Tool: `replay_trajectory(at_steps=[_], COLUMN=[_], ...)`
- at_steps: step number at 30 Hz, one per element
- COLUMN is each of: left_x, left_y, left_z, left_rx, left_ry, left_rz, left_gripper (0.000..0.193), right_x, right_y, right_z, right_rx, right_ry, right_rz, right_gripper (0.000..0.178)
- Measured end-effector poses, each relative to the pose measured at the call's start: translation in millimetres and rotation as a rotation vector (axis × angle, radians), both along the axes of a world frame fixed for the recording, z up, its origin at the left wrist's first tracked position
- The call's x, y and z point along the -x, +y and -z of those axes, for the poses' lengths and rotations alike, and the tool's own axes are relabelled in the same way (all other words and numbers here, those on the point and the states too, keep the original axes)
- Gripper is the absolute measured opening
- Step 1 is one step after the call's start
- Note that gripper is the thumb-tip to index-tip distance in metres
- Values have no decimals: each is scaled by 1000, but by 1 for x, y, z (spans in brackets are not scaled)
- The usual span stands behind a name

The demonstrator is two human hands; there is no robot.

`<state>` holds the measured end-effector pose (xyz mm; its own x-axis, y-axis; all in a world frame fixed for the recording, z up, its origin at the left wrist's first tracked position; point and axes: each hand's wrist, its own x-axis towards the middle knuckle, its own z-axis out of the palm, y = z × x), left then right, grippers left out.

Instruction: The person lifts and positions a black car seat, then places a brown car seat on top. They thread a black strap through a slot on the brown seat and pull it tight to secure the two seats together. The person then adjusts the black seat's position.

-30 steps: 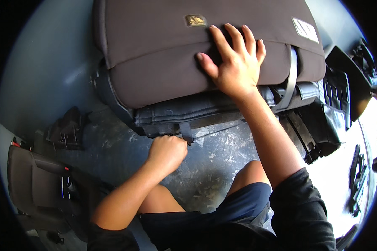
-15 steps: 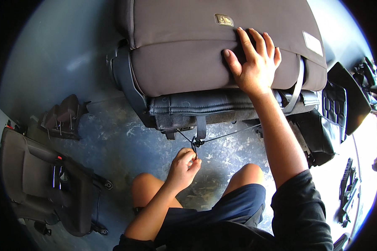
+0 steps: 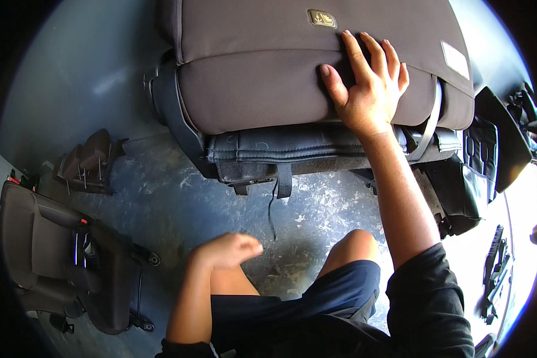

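My right hand [image 3: 370, 89] lies flat on the brown-grey cover of a vehicle seat [image 3: 250, 89], its fingers spread. A small metallic badge [image 3: 322, 18] on the cover sits just beyond the fingertips. Below the cover, a black padded piece [image 3: 262, 146] shows along the seat's near edge, and a dark strap [image 3: 284, 181] hangs from it. Beside the strap a thin black cord [image 3: 272, 215] dangles loose. My left hand [image 3: 227, 247], slightly blurred, is over my left knee, apart from the cord. Its fingers point right, with nothing visible in them.
Another dark seat [image 3: 59, 256] with metal rails lies at the left. Behind it are brown headrests [image 3: 92, 158] with metal posts. Black seat parts [image 3: 459, 185] are piled at the right, near black brackets [image 3: 495, 274]. The floor [image 3: 161, 209] is worn and paint-marked.
My left hand has let go of the black cord and moved left and down. The cord, stretched to both sides with a knot before, now hangs as one strand. My right hand stays on the seat.
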<state>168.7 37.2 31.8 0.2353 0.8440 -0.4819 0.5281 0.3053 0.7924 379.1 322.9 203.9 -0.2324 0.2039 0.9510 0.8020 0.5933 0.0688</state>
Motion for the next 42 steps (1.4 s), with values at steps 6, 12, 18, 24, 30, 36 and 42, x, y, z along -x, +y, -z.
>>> replay_trajectory(at_steps=[6,12,18,24,30,36,42], left_x=[-25,-88,-89,-98,-101,-97,-90], left_y=[71,98,96,100,96,76,68], left_z=[58,68,75,79,71,69,56], left_rx=[-260,-218,-189,-269,-344,-342,-306], left_ry=[-747,-1361,-1810,-1684,-1498,-887,-681], left_rz=[-661,-987,-856,-792,-782,-897,-813], left_gripper=[40,30,25,21,15,13,22], right_x=[-2,-4,-4,-3,-1,-1,-1], right_y=[-2,8,19,9,-3,-1,1], right_z=[2,5,9,4,-2,-2,-1], right_rx=[-38,-80,-155,-211,-213,-202,-226], right_ry=[-5,14,28,-17,-31,-26,-23], right_rz=[10,-19,-41,-41,-38,-47,-52], right_gripper=[59,58,59,54,56,55,55])
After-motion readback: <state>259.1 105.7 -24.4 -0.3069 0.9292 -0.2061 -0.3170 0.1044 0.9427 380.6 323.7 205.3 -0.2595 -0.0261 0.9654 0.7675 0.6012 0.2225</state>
